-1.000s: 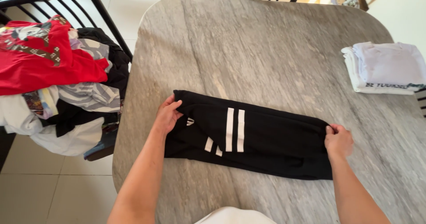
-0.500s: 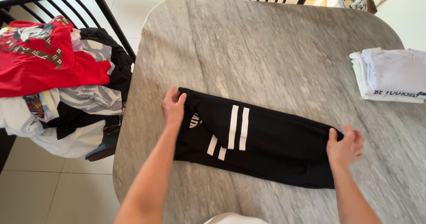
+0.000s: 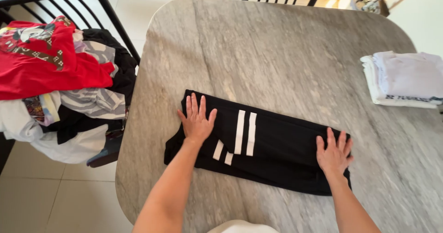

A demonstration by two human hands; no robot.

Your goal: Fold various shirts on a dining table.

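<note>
Flat hands (image 3: 197, 121) on black garment (image 3: 277, 154)

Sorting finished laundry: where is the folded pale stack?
The folded pale stack lies at the table's right edge, apart from the black garment.

Your black garment (image 3: 277, 152) with white stripes lies folded into a long flat band across the near part of the marble table, its left end nearer you than its right.
</note>
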